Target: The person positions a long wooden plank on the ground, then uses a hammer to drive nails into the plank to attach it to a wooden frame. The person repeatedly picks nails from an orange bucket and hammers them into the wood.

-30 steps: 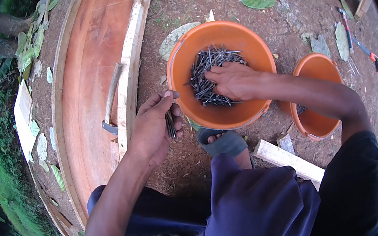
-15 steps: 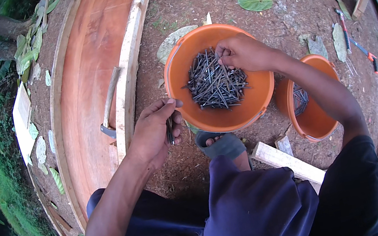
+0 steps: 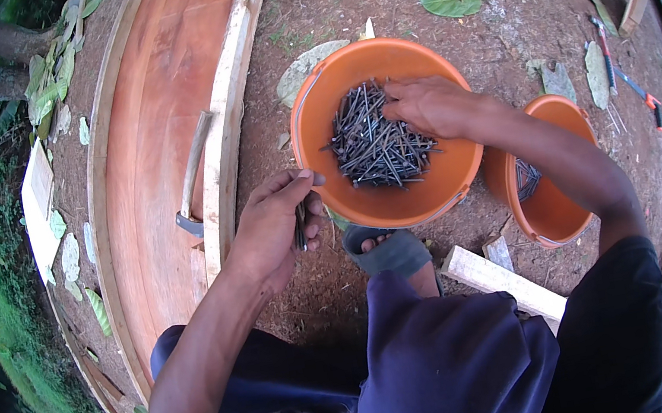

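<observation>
A heap of loose nails [image 3: 377, 139] fills the bottom of an orange bucket [image 3: 426, 196]. Over the right part of that heap, my right hand [image 3: 434, 104] reaches down with its fingers bent among the nails; the fingertips are partly hidden, so I cannot make out what they hold. My left hand [image 3: 280, 217] is closed at the bucket's left rim, with several nails [image 3: 299, 228] poking out below its curled fingers. To the right, partly behind my right forearm, stands a smaller orange bucket [image 3: 550, 220] with more nails [image 3: 527, 178] in it.
A hammer [image 3: 196, 166] leans against the pale edge beam of a reddish wooden panel [image 3: 144, 150] on the left. A short timber piece [image 3: 501, 281] lies near my sandalled foot [image 3: 389, 254]. Handled tools [image 3: 636, 85] and leaves [image 3: 451, 1] lie on the soil.
My right hand has moved slightly right and lower into the nail heap, its fingers now turned down. My left hand stays almost where it was, still holding its nails.
</observation>
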Motion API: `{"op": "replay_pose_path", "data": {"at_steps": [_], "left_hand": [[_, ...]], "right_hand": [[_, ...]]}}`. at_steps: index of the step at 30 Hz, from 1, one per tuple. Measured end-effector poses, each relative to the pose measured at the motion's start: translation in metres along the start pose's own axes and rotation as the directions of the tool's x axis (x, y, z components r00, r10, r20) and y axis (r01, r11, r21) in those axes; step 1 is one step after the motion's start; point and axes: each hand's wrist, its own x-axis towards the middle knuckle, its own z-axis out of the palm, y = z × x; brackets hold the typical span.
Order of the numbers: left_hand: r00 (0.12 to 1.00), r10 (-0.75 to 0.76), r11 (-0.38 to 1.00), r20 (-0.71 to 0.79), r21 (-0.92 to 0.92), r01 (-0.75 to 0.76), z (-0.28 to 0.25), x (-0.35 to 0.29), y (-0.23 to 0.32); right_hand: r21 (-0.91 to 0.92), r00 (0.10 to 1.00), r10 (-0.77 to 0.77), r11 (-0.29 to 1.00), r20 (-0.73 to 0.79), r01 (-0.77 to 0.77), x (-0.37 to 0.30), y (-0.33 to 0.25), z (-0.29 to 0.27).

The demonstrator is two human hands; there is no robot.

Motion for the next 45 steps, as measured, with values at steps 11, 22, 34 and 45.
{"op": "replay_pose_path", "data": {"at_steps": [11,22,34,45], "left_hand": [[0.999,0.002,1.000,0.034,-0.029,-0.001,-0.001,0.002,0.001],[0.993,0.024,0.997,0.112,-0.080,-0.015,0.011,0.006,0.004],[0.991,0.032,0.997,0.126,-0.067,-0.023,0.006,0.011,-0.001],[0.986,0.070,0.991,0.151,0.104,-0.087,0.013,0.014,0.000]], "right_hand": [[0.231,0.991,0.106,0.965,0.084,-0.123,0.005,0.009,-0.029],[0.803,0.927,0.174,0.464,0.332,-0.375,0.017,-0.010,-0.083],[0.833,0.945,0.117,0.448,0.305,-0.324,0.018,-0.004,-0.080],[0.887,0.933,0.116,0.291,0.340,-0.359,0.017,-0.013,-0.085]]}}
